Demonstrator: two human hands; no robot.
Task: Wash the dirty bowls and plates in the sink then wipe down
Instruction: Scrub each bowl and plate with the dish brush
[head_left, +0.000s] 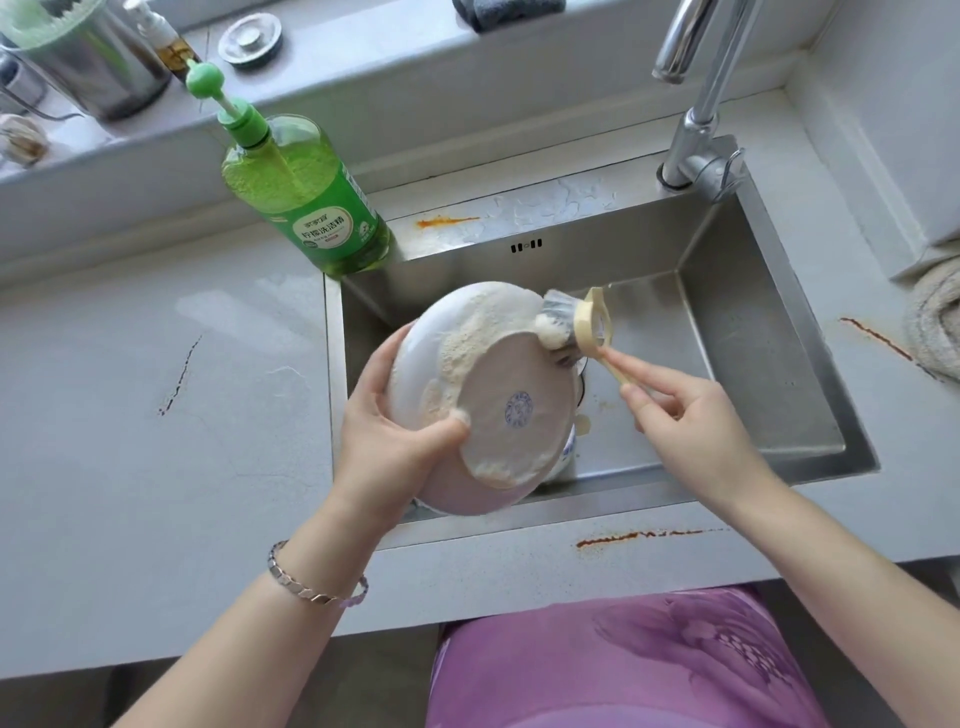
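A white plate (511, 415) with a blue mark on its base is held upside down and tilted over the steel sink (753, 332). Foam covers much of its underside. My left hand (395, 436) grips the plate's left rim, thumb on the base. My right hand (691, 426) pinches the cream handle of a dish brush (571, 322), whose soapy bristles touch the plate's upper right edge. More crockery (569, 457) lies in the sink under the plate, mostly hidden.
A green dish soap bottle (306, 192) stands at the sink's back left corner. The faucet (701, 104) rises at the back right. A towel (935, 322) lies on the right counter. A metal pot, a pump bottle and a drain plug sit on the sill.
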